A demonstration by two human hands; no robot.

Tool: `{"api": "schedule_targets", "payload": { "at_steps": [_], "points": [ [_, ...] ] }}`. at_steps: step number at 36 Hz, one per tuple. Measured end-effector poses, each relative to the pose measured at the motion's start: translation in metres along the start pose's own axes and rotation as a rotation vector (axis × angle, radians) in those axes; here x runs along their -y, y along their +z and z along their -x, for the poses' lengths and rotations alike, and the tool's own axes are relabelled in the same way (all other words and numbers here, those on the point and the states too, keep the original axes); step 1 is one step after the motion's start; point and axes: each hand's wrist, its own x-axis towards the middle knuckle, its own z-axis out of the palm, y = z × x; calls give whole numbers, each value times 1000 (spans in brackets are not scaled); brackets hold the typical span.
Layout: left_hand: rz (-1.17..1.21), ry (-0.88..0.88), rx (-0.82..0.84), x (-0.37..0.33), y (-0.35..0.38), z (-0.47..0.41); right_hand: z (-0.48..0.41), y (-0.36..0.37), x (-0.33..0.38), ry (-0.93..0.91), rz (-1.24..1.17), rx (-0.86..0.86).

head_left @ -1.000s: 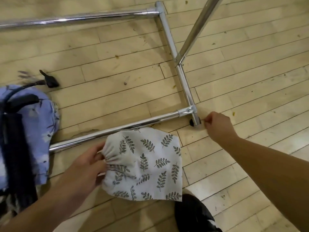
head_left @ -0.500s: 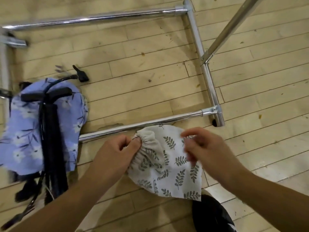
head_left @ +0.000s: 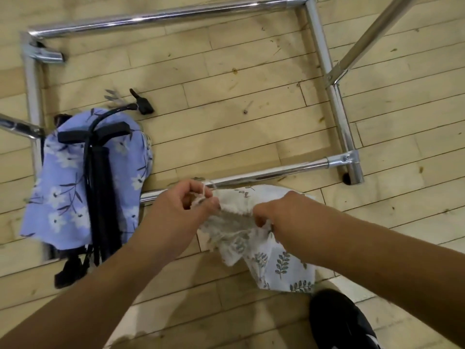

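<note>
left hand (head_left: pixel 181 205): my fingers curled, pinching the drawstring (head_left: pixel 201 197) | right hand (head_left: pixel 284 212): fingers clamped on the leaf-print pouch (head_left: pixel 281 263) | chrome rail (head_left: pixel 251 176) just beyond my fingertips

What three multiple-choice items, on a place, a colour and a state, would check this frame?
1. Where does the blue floral cloth lie from the leaf-print pouch?
A. On the person's left
B. On the person's right
C. Inside it

2. What colour are the pouch's printed leaves?
A. Red
B. Yellow
C. Grey-green

3. Which hands hold the pouch?
A. Neither
B. Both
C. Only the left

Answers:
1 A, the cloth shows well to the left of the pouch.
2 C, grey-green sprigs stand on white fabric.
3 B, the left hand and the right hand both pinch its gathered mouth.
</note>
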Motion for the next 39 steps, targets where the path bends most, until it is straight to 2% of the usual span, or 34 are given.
{"api": "schedule_targets", "payload": {
  "at_steps": [4,9,12,15,18,21,28,33,35,39],
  "points": [
    [-317,148,61,2,-17,-3,5,-8,-18,106,98,2],
    [-303,92,53,9,-24,-1,6,-25,-30,200,138,-1],
    [-212,81,79,6,-18,6,10,-36,-21,117,-161,-100],
    [-121,81,122,1,-10,12,19,-44,4,-117,-690,-317],
    [12,69,157,-7,-2,17,12,-39,21,-223,-873,-399],
    [128,79,133,-13,2,21,-5,-21,23,-226,-820,-333],
    [331,-44,42,-9,-4,20,-21,3,21,-229,-306,-229],
    [277,-84,-97,11,-18,9,-19,8,11,-179,-109,-121],
    [200,-69,-200,21,-26,4,-16,8,12,-174,-70,-45],
    [18,-28,-560,43,-65,-8,-7,12,22,-187,-65,28]
  ]
}}
